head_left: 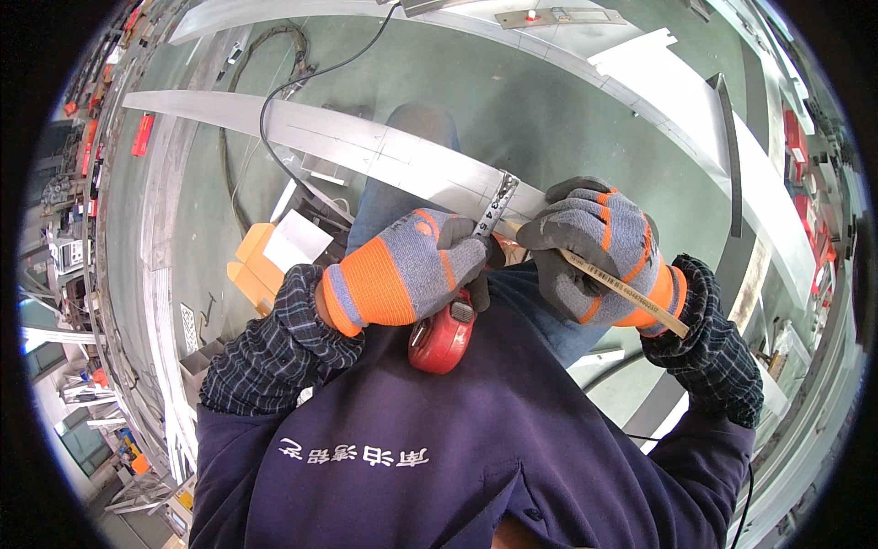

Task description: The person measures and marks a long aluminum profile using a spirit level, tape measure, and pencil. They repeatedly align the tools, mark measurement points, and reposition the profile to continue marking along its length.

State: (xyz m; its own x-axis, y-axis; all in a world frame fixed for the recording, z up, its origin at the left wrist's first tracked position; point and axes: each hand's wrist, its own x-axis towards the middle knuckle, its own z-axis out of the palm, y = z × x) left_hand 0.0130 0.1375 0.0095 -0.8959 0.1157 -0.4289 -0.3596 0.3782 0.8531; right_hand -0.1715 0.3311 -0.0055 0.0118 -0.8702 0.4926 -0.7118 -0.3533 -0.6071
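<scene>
A long pale metal profile (366, 146) with thin marked lines crosses in front of me, over my knees. My gloved left hand (430, 252) is closed around the red tape measure (444, 339). Its short pulled-out blade (497, 203) lies across the profile near its right end. In my right hand (594, 242), also gloved, a flat tan carpenter's pencil (626, 293) is gripped with its back end pointing down right. The pencil's front end is mostly hidden by the fingers, close to the profile beside the blade.
A black cable (320, 69) hangs over the profile on the left. Near my left forearm lies an open orange cardboard box (256, 265). A wide white metal piece (677, 101) curves along the far right, with a dark bar (729, 156) resting on it. Long metal bars (157, 247) run down the left.
</scene>
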